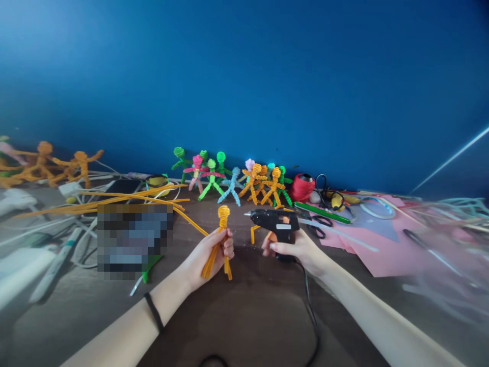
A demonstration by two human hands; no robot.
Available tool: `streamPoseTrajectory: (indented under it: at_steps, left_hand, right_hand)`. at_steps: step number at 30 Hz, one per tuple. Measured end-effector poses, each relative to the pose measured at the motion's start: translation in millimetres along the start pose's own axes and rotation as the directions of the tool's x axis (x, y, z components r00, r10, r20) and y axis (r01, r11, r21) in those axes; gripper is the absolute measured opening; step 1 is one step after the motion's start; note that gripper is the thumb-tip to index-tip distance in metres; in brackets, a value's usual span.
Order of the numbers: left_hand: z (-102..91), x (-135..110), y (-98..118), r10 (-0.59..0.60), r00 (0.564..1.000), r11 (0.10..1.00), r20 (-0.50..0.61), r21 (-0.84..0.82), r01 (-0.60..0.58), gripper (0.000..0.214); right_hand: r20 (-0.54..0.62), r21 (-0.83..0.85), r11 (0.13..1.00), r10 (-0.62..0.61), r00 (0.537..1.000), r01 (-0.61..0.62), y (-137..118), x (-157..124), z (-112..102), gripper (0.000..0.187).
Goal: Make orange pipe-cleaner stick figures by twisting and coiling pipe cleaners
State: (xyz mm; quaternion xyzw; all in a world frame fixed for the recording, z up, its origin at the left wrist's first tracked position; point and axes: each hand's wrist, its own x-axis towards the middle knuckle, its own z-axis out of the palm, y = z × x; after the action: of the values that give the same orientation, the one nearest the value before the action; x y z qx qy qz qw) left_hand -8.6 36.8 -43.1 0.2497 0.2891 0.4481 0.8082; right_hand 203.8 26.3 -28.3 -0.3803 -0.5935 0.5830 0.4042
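My left hand (pixel 209 257) is closed around an orange pipe-cleaner figure (pixel 222 220), holding it upright with its coiled head above my fingers and its loose ends hanging below. My right hand (pixel 295 251) grips the handle of a black hot glue gun (pixel 275 222). The gun's nozzle points left, a short way from the figure's head. The gun's black cord (pixel 310 311) runs down toward me over the brown table (pixel 252 316).
Several finished pipe-cleaner figures (pixel 229 178) in green, pink, blue and orange stand along the blue wall. Loose orange pipe cleaners (pixel 114 201) and more orange figures (pixel 57 163) lie left. Red thread spool (pixel 302 186), scissors (pixel 319 224) and pink paper (pixel 367 244) lie right.
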Motion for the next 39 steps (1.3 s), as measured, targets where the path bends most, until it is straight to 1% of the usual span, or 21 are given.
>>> streamPoseTrajectory:
  at_steps: [1, 3, 5, 7, 9, 12, 16, 20, 25, 29, 36, 39]
  left_hand:
    - [0.8, 0, -1, 0.012, 1.000, 1.000, -0.003, 0.021, -0.012, 0.013]
    - [2.0, 0, -2, 0.040, 0.999, 0.997, -0.005, 0.069, -0.039, 0.014]
    - [2.3, 0, -3, 0.049, 0.999, 0.993, 0.005, 0.107, -0.050, 0.016]
    - [1.5, 1, -5, 0.051, 0.999, 0.990, 0.015, 0.132, -0.053, 0.019]
    - [-0.2, 3, -6, 0.066, 0.997, 0.985, 0.030, 0.158, -0.070, 0.019]
    - [-2.4, 3, -8, 0.093, 0.994, 0.974, 0.049, 0.205, -0.101, 0.014]
    - [-0.7, 1, -9, 0.079, 0.995, 0.965, 0.060, 0.245, -0.091, 0.010]
    - [2.4, -1, -9, 0.090, 0.995, 0.953, 0.051, 0.286, -0.101, 0.011]
    - [1.2, 1, -10, 0.090, 0.995, 0.956, 0.039, 0.278, -0.097, 0.013]
    - [0.1, 1, -10, 0.086, 0.996, 0.958, 0.038, 0.272, -0.093, 0.014]
    - [4.5, -2, -9, 0.082, 0.995, 0.954, 0.050, 0.286, -0.093, 0.011]
    - [6.9, -3, -9, 0.093, 0.995, 0.959, 0.030, 0.267, -0.098, 0.010]
  right_hand:
    - [0.057, 0.039, 0.999, 0.012, 0.998, -0.015, 3, 0, 2, 0.015]
    - [0.109, 0.136, 0.990, 0.023, 0.994, -0.037, 9, 0, 7, 0.023]
    - [0.117, 0.201, 0.979, 0.018, 0.993, -0.042, 13, 0, 10, 0.024]
    - [0.126, 0.214, 0.976, 0.021, 0.992, -0.048, 16, 1, 12, 0.019]
    - [0.135, 0.206, 0.977, 0.019, 0.991, -0.047, 16, 1, 12, 0.014]
    - [0.146, 0.192, 0.981, 0.008, 0.989, -0.036, 14, 1, 14, 0.012]
    - [0.122, 0.187, 0.982, -0.001, 0.993, -0.022, 12, 0, 16, 0.015]
    - [0.122, 0.126, 0.992, -0.003, 0.993, -0.013, 11, 0, 17, 0.018]
    - [0.081, 0.069, 0.998, -0.008, 0.997, 0.003, 8, -1, 18, 0.021]
    - [0.057, 0.054, 0.999, 0.001, 0.998, -0.004, 7, 0, 20, 0.024]
    - [0.059, 0.095, 0.995, 0.006, 0.998, -0.011, 10, 0, 19, 0.024]
    - [0.069, 0.112, 0.994, 0.008, 0.998, -0.016, 12, -1, 18, 0.024]
